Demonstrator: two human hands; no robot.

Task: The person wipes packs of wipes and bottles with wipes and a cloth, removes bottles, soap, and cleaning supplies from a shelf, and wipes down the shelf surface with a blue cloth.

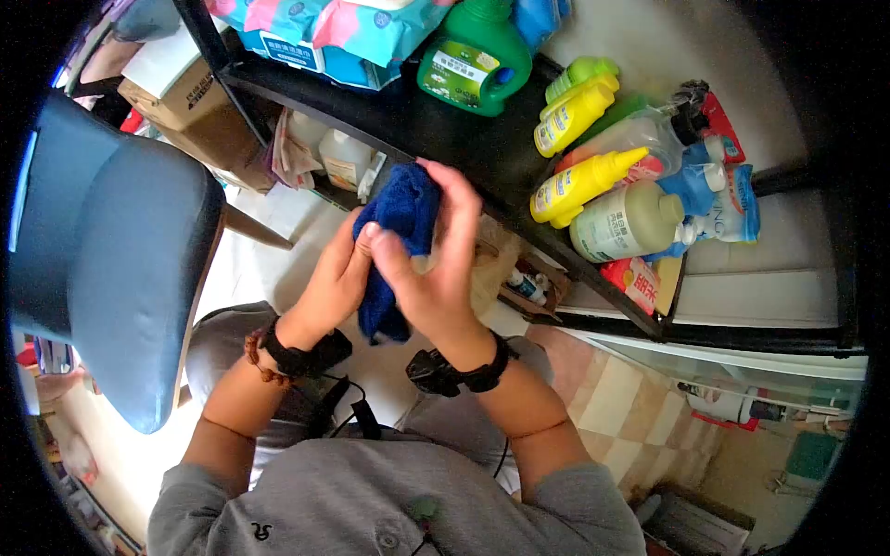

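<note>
A dark blue cloth (408,208) is bunched up between my two hands, in front of the black shelf. My left hand (340,278) is closed on its left side, thumb pointing up. On the right, my right hand (440,255) has its thumb across the cloth and its fingers reaching up along the far side; the fingertips are slightly blurred. The cloth's lower end hangs down between the palms. Both wrists wear black straps with small devices.
The black shelf (389,139) holds a green jug (477,60), packs of wipes (324,32), yellow bottles (579,185) and a pale green bottle (616,222). A blue chair (130,241) stands at left, near a cardboard box (199,116). White bottles (343,157) sit lower down.
</note>
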